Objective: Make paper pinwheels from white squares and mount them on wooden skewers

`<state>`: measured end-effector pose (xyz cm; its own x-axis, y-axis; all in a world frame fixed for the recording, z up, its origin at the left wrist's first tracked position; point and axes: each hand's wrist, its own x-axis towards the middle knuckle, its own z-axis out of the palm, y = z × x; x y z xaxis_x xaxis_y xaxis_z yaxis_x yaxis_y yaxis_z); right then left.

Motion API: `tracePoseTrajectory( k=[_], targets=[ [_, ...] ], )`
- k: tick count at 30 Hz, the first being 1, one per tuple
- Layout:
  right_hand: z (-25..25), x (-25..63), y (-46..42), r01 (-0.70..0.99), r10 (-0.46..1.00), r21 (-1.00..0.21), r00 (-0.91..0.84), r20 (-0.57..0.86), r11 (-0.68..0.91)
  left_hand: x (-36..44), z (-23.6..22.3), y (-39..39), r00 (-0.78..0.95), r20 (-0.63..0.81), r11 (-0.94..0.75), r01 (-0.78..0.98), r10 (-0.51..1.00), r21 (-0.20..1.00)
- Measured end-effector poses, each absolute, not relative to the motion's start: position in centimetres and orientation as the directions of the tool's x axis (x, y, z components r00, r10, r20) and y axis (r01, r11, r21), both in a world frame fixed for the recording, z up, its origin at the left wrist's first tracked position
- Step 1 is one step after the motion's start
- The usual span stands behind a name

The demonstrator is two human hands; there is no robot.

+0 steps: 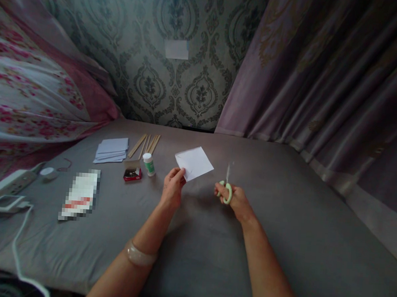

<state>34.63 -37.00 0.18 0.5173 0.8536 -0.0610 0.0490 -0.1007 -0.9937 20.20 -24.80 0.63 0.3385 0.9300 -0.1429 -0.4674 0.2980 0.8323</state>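
Note:
My left hand (173,186) pinches the lower left edge of a white sheet of paper (197,163), which is held up above the grey cloth surface. A faint crease or flap line runs near the thumb. To the right, my right hand (234,199) grips a pair of scissors (228,193) by pale green handles, with the blades pointing up and away. The scissors are apart from the paper. Nearest to the left hand on the cloth stands a white bottle with a green label (149,164).
Left of the bottle lie an open red box of small dark items (132,174), several wooden sticks (145,145) and a stack of white paper (111,150). Farther left are a blurred white packet (81,194), a round white lid-like piece (48,173), a power strip (11,184) and white cables (17,249).

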Motion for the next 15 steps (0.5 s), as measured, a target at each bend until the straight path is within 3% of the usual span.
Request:
tracePoseTrajectory(
  k=[3,7,15],
  targets=[
    [0.0,35.7,-36.8,-0.025,0.748,-1.0,0.663,-0.012,0.007,20.4,0.5,-25.1,0.424,-0.115,0.317,-0.445,0.899,0.838],
    [-0.3,36.4,-36.6,-0.077,0.679,-0.996,0.733,-0.031,0.038,20.6,0.4,-25.7,0.496,-0.1,0.317,-0.377,0.863,0.87],
    [-0.3,36.1,-36.6,-0.213,0.747,-0.976,0.656,-0.112,0.041,20.7,0.3,-25.7,0.549,-0.113,0.341,-0.334,0.828,0.879]
  ],
)
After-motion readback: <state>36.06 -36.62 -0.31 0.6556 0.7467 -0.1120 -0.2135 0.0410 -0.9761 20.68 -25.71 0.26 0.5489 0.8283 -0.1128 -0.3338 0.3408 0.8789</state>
